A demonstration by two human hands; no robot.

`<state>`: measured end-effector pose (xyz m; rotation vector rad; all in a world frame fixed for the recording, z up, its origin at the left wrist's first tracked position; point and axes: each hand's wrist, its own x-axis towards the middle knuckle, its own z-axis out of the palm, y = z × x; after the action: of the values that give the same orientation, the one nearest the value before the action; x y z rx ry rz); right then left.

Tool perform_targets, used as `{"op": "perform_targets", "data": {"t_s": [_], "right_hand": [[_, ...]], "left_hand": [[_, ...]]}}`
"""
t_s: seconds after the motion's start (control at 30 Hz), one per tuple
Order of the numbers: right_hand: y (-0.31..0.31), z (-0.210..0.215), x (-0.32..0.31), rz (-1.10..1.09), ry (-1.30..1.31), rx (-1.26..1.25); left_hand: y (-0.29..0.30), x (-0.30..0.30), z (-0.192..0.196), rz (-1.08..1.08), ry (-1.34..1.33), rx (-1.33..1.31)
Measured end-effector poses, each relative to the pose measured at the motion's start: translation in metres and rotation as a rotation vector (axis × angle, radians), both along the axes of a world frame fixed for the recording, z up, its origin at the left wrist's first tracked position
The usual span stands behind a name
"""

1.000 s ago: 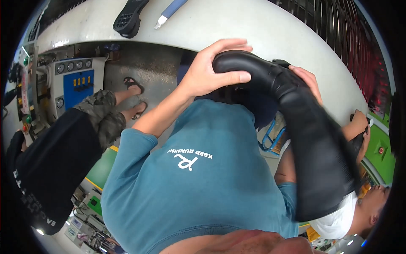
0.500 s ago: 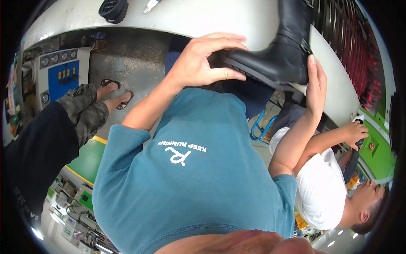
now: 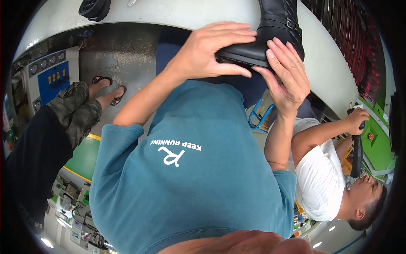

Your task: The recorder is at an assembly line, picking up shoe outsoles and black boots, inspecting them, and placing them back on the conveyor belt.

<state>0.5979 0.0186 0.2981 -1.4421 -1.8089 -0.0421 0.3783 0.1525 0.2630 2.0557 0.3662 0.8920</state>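
A tall black leather boot (image 3: 277, 31) with a buckled strap stands over the near edge of the white table, its toe toward the left. My left hand (image 3: 207, 51) wraps round the toe, fingers over the top and thumb low by the sole. Along the foot's near side lies my right hand (image 3: 287, 78), fingers pressed together over the leather and thumb at the lower edge. Part of the ridged black sole (image 3: 237, 58) shows between my hands; the heel end of it is hidden.
A loose black sole-like piece (image 3: 95, 8) lies on the white table (image 3: 169, 12) at far left. At right, a co-worker in a white shirt (image 3: 319, 182) holds a black object (image 3: 357, 152) beside a green machine (image 3: 374, 144). Another person in camouflage trousers (image 3: 78, 110) is at left.
My right hand has left the back of the heel and come forward onto the foot's side, closer to my left hand. In the picture the boot sits slightly further left and higher.
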Motion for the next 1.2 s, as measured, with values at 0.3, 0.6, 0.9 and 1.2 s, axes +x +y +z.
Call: {"op": "perform_targets", "data": {"t_s": [0.3, 0.6, 0.9, 1.2], "right_hand": [[0.004, 0.006, 0.004, 0.059, 0.068, 0.014], [0.028, 0.024, 0.031, 0.143, 0.376, -0.25], [0.028, 0.015, 0.085, -0.463, 0.752, -0.855], [0.014, 0.037, 0.028, -0.323, 1.124, -0.152]], "left_hand": [[-0.003, 0.019, -0.007, 0.0, -0.084, -0.138], [0.005, 0.017, 0.005, 0.031, -0.027, -0.21], [0.037, 0.011, 0.0, -0.092, -0.069, -0.254], [0.055, 0.003, 0.034, -0.131, -0.103, 0.099]]}}
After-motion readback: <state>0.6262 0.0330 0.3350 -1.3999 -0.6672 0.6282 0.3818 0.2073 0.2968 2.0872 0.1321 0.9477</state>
